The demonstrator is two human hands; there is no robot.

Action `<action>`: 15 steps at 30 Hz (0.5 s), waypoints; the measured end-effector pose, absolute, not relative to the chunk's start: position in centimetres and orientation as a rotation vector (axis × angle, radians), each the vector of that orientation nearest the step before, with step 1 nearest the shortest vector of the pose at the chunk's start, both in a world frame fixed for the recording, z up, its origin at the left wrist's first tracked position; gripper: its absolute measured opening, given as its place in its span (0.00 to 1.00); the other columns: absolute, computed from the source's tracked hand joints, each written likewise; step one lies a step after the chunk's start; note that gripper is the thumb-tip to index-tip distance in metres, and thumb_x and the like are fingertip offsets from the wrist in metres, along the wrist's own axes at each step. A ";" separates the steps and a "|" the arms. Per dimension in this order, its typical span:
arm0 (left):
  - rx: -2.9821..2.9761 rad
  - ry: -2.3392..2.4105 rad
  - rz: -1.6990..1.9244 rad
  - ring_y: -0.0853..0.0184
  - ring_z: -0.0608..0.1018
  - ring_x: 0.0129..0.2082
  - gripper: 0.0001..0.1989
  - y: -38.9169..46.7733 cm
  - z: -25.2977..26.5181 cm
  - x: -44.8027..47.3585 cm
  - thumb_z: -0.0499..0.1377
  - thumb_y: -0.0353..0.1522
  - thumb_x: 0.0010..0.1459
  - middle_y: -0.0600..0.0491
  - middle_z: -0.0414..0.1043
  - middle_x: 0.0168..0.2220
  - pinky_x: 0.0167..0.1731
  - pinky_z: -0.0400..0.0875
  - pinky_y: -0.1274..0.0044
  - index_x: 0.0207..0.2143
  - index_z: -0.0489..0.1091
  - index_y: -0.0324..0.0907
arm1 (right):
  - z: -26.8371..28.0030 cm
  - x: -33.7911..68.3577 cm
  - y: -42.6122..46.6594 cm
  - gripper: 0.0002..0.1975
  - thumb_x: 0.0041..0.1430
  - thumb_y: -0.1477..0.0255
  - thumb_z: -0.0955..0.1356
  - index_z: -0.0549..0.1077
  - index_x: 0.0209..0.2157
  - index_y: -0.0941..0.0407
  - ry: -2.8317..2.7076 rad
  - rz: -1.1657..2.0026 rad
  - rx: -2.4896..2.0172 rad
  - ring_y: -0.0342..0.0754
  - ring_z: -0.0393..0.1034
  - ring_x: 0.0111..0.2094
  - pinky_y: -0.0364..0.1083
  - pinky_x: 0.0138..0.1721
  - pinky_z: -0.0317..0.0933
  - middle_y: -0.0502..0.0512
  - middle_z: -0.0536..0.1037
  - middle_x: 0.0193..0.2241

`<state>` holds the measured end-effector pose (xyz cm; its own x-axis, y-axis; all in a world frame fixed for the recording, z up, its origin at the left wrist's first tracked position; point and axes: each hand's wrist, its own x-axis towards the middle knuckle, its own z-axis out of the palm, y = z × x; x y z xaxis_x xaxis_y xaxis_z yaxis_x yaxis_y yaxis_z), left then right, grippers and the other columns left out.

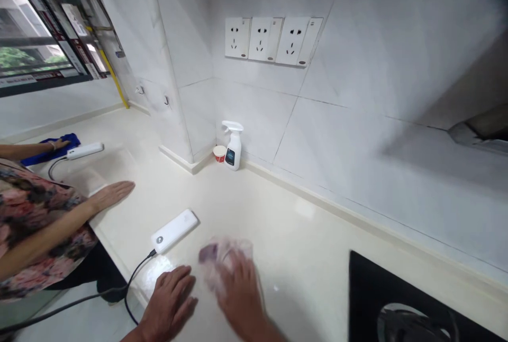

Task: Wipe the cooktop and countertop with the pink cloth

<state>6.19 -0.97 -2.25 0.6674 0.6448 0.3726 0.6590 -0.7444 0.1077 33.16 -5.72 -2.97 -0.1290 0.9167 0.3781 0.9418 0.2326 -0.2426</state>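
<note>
My right hand [243, 291] lies on a pale pink cloth [208, 253] with a darker patch, pressing it against the cream countertop [301, 284]; both hand and cloth are blurred by motion. My left hand [170, 299] rests near the counter's front edge, fingers somewhat bent and apart, with nothing in it. Just beyond my left hand is a white power bank [174, 231], a black cable [137, 273] plugged into its near end.
A white spray bottle [234, 149] and a small red-and-white cup [219, 154] stand against the wall corner. To the right is a black cooktop [369, 284]. At left, another person's hands touch the counter [115, 192] and a blue cloth [71, 141], beside another power bank [85, 150].
</note>
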 end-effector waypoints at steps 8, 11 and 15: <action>-2.834 -1.111 -0.626 0.56 0.70 0.60 0.20 -0.6 -2.6 5.7 0.57 0.39 0.66 0.47 0.69 0.62 0.54 0.64 0.65 0.59 0.67 0.47 | -4.5 44.4 -9.2 0.24 0.65 0.57 0.63 0.66 0.61 0.46 -2.282 -0.060 -1.606 0.56 0.54 0.67 0.63 0.68 0.42 0.54 0.66 0.65; -2.823 -1.120 -0.638 0.57 0.72 0.58 0.18 -0.5 -2.1 5.9 0.58 0.38 0.65 0.47 0.71 0.59 0.53 0.64 0.66 0.57 0.69 0.47 | -4.1 54.7 -5.9 0.24 0.67 0.61 0.58 0.70 0.58 0.53 -1.856 -0.154 -2.193 0.61 0.54 0.66 0.65 0.65 0.46 0.63 0.65 0.64; -2.826 -1.117 -0.652 0.57 0.73 0.57 0.15 -0.3 -1.6 6.3 0.57 0.37 0.66 0.47 0.72 0.58 0.52 0.65 0.67 0.54 0.70 0.47 | -3.3 62.9 -3.0 0.31 0.65 0.58 0.56 0.68 0.59 0.65 -1.319 -0.190 -2.598 0.69 0.50 0.66 0.65 0.64 0.47 0.73 0.60 0.65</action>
<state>6.26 -0.32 -1.57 0.6539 0.6463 0.3933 0.6603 -0.7413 0.1204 62.90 -2.97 -3.25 0.5885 0.7797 0.2138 0.8083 -0.5724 -0.1375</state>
